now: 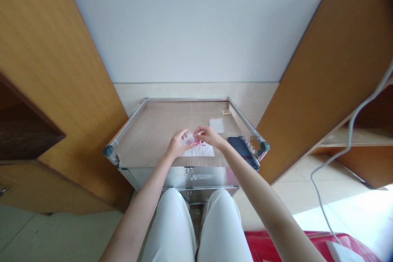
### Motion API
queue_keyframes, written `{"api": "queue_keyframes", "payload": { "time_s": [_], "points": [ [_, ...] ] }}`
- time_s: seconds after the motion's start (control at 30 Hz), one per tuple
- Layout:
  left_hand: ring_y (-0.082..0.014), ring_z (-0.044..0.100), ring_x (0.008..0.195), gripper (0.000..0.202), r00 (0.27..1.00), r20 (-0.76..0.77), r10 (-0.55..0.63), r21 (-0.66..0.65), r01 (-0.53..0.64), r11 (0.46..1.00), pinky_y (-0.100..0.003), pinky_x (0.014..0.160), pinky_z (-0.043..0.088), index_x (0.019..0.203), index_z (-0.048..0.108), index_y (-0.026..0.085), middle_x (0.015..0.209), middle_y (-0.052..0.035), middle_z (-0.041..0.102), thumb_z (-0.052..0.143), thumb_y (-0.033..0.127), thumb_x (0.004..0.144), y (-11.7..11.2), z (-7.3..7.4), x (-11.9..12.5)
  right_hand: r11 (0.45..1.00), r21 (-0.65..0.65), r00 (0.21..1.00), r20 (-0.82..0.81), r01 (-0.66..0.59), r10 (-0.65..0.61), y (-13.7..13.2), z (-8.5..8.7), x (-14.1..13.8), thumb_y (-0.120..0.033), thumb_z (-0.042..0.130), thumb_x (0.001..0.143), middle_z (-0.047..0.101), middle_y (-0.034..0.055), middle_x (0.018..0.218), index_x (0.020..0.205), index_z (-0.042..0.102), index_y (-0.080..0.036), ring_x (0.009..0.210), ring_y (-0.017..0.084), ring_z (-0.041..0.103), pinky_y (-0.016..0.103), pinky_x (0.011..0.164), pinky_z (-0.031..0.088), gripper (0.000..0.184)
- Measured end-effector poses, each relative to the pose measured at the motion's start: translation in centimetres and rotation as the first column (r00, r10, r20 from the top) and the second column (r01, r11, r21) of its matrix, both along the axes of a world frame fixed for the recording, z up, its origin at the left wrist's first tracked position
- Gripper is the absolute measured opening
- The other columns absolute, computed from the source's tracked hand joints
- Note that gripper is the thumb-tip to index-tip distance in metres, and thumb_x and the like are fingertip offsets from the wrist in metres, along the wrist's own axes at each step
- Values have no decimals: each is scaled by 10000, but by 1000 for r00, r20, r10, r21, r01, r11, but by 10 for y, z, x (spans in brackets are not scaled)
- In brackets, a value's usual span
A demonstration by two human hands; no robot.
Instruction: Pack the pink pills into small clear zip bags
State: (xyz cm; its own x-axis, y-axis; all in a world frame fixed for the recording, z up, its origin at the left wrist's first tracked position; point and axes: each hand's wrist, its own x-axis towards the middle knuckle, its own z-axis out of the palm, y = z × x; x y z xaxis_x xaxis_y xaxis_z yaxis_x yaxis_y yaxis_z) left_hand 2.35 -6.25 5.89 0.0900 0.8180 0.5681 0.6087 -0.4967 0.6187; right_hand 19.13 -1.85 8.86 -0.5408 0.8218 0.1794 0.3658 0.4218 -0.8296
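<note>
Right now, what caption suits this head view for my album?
Left hand and right hand close together above pink pieces on a white sheet, phone beside.

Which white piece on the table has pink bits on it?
The near white piece, by the left hand and right hand; pink bits lie on it. The far white piece is bare.

Phone [242, 151] lies right of the tissue [201, 151] on the cart top [150, 131].

Shiny metal cart rail [188, 99], matt cardboard top [153, 131], glossy phone [242, 150], clear plastic bag [216, 125], wood-grain cabinets [52, 69]
</note>
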Motion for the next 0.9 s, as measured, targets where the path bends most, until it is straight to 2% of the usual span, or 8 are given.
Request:
{"api": "queue_keyframes", "payload": {
  "time_s": [0.07,0.17,0.3,0.47,0.7,0.77,0.9],
  "points": [
    [-133,506,747,498,998,31,54,1,-55,999,-275,708,422,1039,483,192,854,-26,544,622,406,611,2,-9,-2,990,102,994,53,93,-99,4,-7,8,-275,501,726,598,31,673,812,574,-123,521,81,510,192,494,381,189],
    [-139,508,762,496,987,96,132,26,-135,991,-298,747,421,1056,464,195,864,-34,536,610,398,627,5,-22,-4,951,263,951,215,162,-222,7,-23,22,-184,530,689,616,50,717,751,591,-127,604,105,532,208,565,382,104],
    [-147,524,799,472,965,189,179,22,-187,982,-301,755,423,1050,438,194,895,-49,536,591,384,647,10,-34,-6,951,270,876,408,152,-256,8,-48,31,-142,537,672,632,74,723,710,620,-130,639,130,546,215,590,372,92],
    [-150,532,828,463,969,197,151,3,-155,988,-299,772,417,1042,409,192,890,-49,540,585,376,655,13,-39,-6,943,291,853,440,160,-281,7,-63,28,-157,528,680,634,80,750,722,634,-134,669,142,550,214,614,371,116],
    [-166,522,868,482,985,122,119,-31,-116,993,-321,791,407,1047,388,190,930,-65,529,588,379,651,10,-39,-6,940,290,868,401,180,-291,5,-61,28,-144,520,676,617,66,700,673,612,-126,615,120,527,203,578,361,93],
    [-173,518,881,486,986,113,120,-36,-117,992,-329,797,403,1048,386,191,951,-71,524,591,376,649,9,-39,-5,930,303,882,352,208,-312,5,-53,26,-149,523,673,614,62,701,678,609,-127,614,117,521,207,583,364,89],
    [-168,513,892,492,988,103,112,-55,-107,993,-319,805,394,1049,380,201,962,-60,521,599,374,644,7,-39,-4,904,333,934,136,270,-329,3,-27,10,-198,501,701,611,54,726,729,610,-131,606,109,512,216,588,378,131]
  ]
}}
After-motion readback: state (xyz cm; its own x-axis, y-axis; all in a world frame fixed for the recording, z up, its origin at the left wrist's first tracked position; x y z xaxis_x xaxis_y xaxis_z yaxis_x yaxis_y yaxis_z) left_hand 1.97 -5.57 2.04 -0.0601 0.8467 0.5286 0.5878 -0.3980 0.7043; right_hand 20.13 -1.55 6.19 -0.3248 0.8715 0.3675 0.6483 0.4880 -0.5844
